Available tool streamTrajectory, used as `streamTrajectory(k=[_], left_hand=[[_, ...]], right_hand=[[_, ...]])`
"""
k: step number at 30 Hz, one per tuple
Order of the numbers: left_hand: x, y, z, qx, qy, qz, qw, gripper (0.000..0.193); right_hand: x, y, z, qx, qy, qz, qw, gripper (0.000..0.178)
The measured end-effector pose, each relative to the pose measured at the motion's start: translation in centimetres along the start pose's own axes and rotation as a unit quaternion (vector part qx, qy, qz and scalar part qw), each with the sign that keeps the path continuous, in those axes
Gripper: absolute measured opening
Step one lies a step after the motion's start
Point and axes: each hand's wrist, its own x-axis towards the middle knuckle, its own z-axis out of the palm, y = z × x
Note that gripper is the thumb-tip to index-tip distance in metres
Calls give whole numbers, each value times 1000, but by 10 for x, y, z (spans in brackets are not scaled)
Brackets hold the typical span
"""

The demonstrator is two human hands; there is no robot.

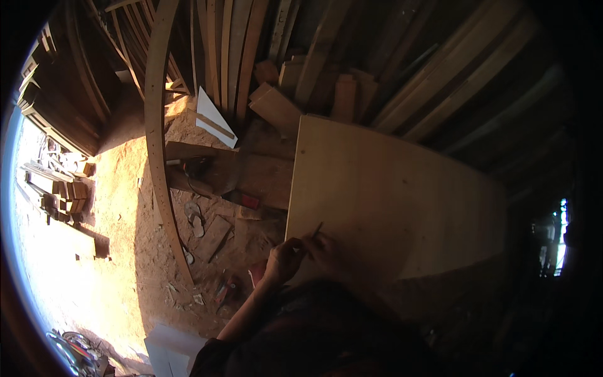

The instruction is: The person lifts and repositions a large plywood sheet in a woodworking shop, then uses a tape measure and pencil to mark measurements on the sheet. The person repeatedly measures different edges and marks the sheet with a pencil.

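A broad pale wooden board (377,182) lies in front of me. Both hands meet over its near left edge. My right hand (325,249) is closed, with a thin dark pencil-like stick (318,230) standing up out of its fingers. Pressed close beside it, my left hand (284,260) has its fingers curled together at the board's edge. A small pale spot shows between the two hands, too small to name. Shadow hides much of my right hand and forearm.
Left of the board, a wooden bench (264,179) holds dark tools. A long curved-looking plank (157,125) stands left of it. Timber lengths (242,56) lean at the back, near a white triangular piece (212,119). Sandals (197,225) and scraps lie on the dirt floor.
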Motion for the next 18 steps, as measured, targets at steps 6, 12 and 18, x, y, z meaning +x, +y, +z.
streamTrajectory(k=[6, 12, 18], left_hand=[[26, -21, -53, 122, 16, 126, 984, 23], [113, -49, -175, 371, 348, 228, 830, 65], [160, -77, -216, 424, 275, 194, 841, 60]], right_hand=[[1, 29, -28, 36, 144, -11, 989, 35], [-48, 69, -109, -2, 266, 33, 963, 43], [-42, 96, -119, -30, 331, 14, 943, 43]])
